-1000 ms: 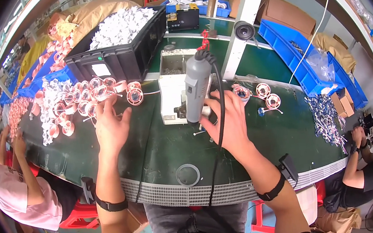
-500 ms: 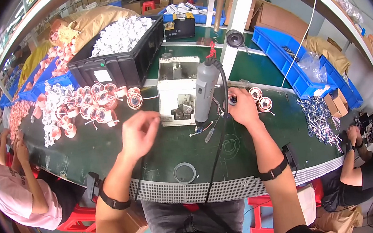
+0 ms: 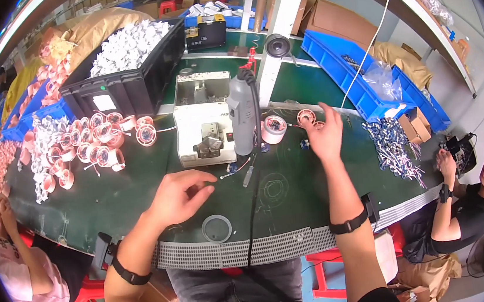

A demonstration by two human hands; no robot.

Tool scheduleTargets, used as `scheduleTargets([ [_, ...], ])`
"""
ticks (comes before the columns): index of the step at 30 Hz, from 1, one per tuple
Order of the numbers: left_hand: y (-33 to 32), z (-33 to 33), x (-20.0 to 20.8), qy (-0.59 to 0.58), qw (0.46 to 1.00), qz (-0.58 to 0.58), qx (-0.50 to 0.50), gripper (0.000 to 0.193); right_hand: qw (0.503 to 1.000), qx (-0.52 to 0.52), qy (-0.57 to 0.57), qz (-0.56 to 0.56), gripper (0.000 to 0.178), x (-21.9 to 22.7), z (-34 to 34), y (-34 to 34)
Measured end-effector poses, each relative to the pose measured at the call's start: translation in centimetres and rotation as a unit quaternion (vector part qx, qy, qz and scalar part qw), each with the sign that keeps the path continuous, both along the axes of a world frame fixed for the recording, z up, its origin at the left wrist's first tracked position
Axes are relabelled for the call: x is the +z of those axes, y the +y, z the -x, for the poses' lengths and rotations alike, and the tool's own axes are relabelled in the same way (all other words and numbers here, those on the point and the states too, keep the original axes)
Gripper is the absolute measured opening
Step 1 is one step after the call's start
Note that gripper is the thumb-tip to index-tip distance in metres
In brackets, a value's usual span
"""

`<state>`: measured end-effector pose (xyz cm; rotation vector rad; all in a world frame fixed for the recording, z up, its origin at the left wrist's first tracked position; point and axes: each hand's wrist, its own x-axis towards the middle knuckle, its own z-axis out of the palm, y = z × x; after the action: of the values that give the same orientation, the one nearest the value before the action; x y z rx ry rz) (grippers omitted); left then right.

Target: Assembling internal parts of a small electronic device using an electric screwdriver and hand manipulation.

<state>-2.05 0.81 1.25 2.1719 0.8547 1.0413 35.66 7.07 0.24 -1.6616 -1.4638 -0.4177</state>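
Observation:
My left hand hovers over the near part of the green table, its thumb and fingers apart and holding nothing. On the right, my right hand reaches up beside a pink round housing, its thumb over another one. Those fingers are spread. Left of that hand stands a pink-and-white round housing with dark parts inside. A small blue circuit board lies nearby. Between my hands, a grey electric screwdriver hangs in front of a white metal fixture. A small screwdriver lies below it.
Several pink housings and white parts are heaped left, before a black crate. Blue bins and a pile of wired boards are at right. A clear ring lies near the front edge. Other people sit at both sides.
My right hand has let go of a round part, now standing left of it, and opened toward the pink housings. My left hand has moved down, nearer the table's front. The view has shifted.

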Motion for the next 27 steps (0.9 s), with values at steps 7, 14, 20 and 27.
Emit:
scheduleTargets([
  [7,-0.4,-1.0,-0.2,0.012,0.994,0.062,-0.085,0.013,0.96,0.07,0.165,0.215,0.027,1.6,-2.4,-3.9],
  [14,-1.1,-3.3,-1.3,-0.17,0.807,0.478,-0.303,0.046,0.82,0.517,0.007,0.245,0.034,6.6,10.1,-10.3],
  [20,0.1,-0.6,-1.5,-0.215,0.792,0.495,-0.286,0.047,0.896,0.437,0.026,0.073,0.052,4.1,14.8,-9.6],
  [27,0.4,-0.3,-0.8,-0.339,0.753,0.501,-0.26,0.041,0.761,0.431,0.397,0.28,0.021,0.3,14.6,-9.2],
])
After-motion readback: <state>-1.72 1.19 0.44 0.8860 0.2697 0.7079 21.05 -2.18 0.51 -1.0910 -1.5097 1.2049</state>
